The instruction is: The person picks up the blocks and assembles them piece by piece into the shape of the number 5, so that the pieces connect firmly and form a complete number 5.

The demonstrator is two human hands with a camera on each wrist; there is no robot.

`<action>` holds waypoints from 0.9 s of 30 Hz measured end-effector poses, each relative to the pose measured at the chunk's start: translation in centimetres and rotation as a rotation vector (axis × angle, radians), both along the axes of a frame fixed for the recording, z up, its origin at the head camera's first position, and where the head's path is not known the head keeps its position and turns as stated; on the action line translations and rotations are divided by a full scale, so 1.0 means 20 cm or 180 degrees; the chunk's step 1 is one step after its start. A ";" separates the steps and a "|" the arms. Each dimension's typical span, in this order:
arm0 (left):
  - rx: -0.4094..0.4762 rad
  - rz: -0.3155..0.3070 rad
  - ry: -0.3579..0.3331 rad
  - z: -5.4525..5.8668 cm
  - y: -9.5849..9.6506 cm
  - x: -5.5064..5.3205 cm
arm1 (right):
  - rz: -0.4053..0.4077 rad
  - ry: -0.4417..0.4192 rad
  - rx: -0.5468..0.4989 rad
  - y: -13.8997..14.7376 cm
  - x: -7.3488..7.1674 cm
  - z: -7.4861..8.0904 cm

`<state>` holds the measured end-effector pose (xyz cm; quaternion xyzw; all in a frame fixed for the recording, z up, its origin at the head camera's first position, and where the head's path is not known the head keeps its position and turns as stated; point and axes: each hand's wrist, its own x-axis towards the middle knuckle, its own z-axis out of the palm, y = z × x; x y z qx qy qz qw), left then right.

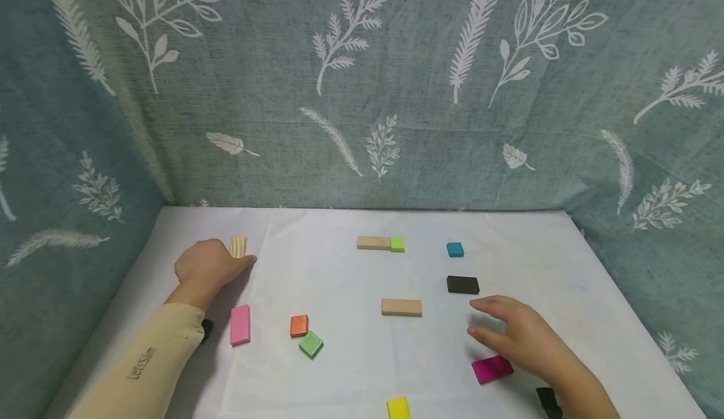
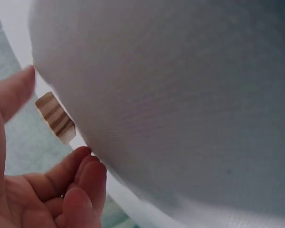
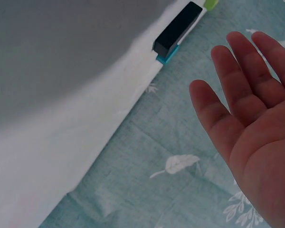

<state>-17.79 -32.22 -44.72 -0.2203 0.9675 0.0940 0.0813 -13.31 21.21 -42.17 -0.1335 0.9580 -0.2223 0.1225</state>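
A pale wooden block with brown stripes stands at the far left of the table, just beyond my left hand. In the left wrist view the thumb and bent fingers lie on either side of that block, with a gap showing around it. A pink block is nearer me, beside the left sleeve. At the right, my right hand hovers with fingers spread, holding nothing. Under it lies a magenta block, and a black block sits just past its fingertips.
Mid-table are an orange block touching a green block, and a plain wooden block. Farther back, another wooden block adjoins a lime block; a blue block is to their right. A yellow block is closest. Cloth walls surround the table.
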 end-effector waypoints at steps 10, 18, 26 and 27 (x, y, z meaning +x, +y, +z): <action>0.0185 -0.0088 0.0325 -0.04 -0.01 0.01 | -0.0094 -0.0264 0.0027 -0.03 0.01 -0.02; 0.0690 -0.0424 0.1008 -0.05 0.04 0.01 | -0.0003 -0.0115 0.0049 -0.04 0.02 -0.03; 0.0883 -0.0475 0.1172 0.01 0.19 0.00 | 0.0030 -0.0065 0.0050 -0.06 0.02 -0.03; 0.0900 -0.0504 0.1175 0.01 0.21 0.00 | 0.0052 -0.0059 0.0048 -0.06 0.02 -0.03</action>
